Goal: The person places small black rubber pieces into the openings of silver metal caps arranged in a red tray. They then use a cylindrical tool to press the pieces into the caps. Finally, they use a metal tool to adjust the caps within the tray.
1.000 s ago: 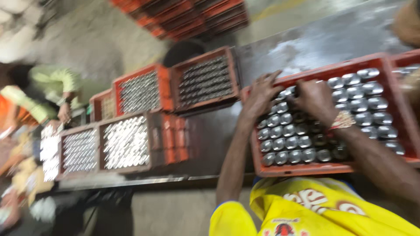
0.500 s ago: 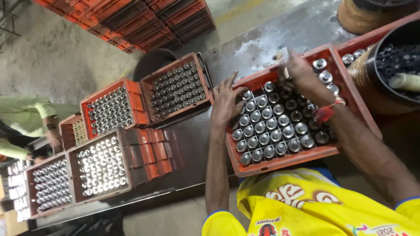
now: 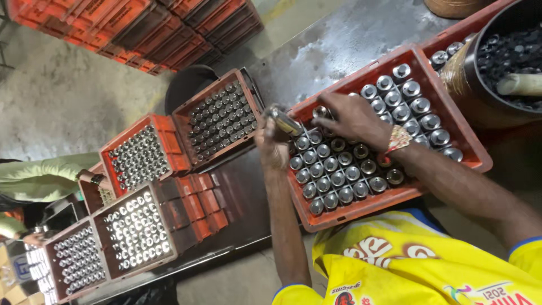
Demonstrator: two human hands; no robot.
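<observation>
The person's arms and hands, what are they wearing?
Both forearms are bare. The right hand has a red and white patterned thread band at the wrist. The left hand wears nothing visible. Short yellow shirt sleeves with blue edging cover the upper arms.

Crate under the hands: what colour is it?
Orange-red crate, seen in the head view.

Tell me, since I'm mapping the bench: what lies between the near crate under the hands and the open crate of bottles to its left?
In the head view, only bare wet metal bench separates the near crate from the open crate; the left hand hangs over that gap.
</observation>
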